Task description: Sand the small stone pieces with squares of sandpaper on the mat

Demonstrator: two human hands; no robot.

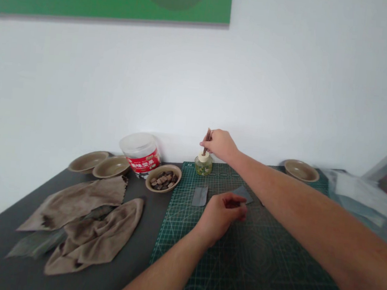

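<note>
My right hand point(220, 144) reaches to the back of the green cutting mat point(237, 258) and pinches a thin brown stick point(208, 137) that stands in a small glass bottle point(203, 163) with a pale cap. My left hand point(223, 214) rests on the mat with its fingers curled, closed on something I cannot make out. Its fingertips lie by a grey flat piece point(243, 194). A second grey rectangular piece point(200, 195) lies on the mat just left of that hand.
Left of the mat stand a bowl of dark small pieces point(163, 177), a plastic tub with a red label point(140, 152) and two empty tan bowls point(101, 163). Stained brown cloths point(87, 219) lie front left. Another tan bowl point(301, 170) and plastic wrapping point(363, 193) are at right.
</note>
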